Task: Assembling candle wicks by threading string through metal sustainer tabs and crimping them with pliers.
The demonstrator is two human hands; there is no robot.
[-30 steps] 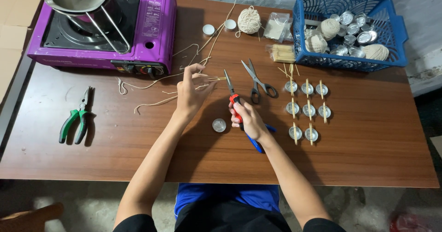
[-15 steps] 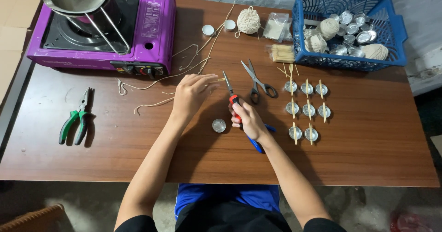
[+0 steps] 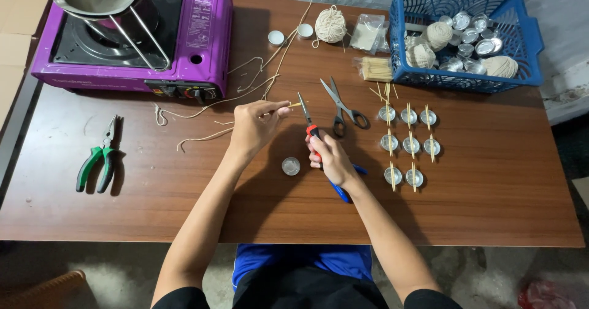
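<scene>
1. Red-and-blue-handled cutter (image 3: 319,149) lies at mid-frame, long axis running lower right to upper left, blade tip pointing up-left; right hand (image 3: 331,160) is closed around its handle.
2. Left hand (image 3: 254,125) pinches a thin wooden stick (image 3: 288,106) pointing right, fingertips together.

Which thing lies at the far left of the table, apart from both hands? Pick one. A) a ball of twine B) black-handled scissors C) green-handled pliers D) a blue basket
C: the green-handled pliers lie alone near the table's left edge, well away from the left hand and right hand.
</scene>
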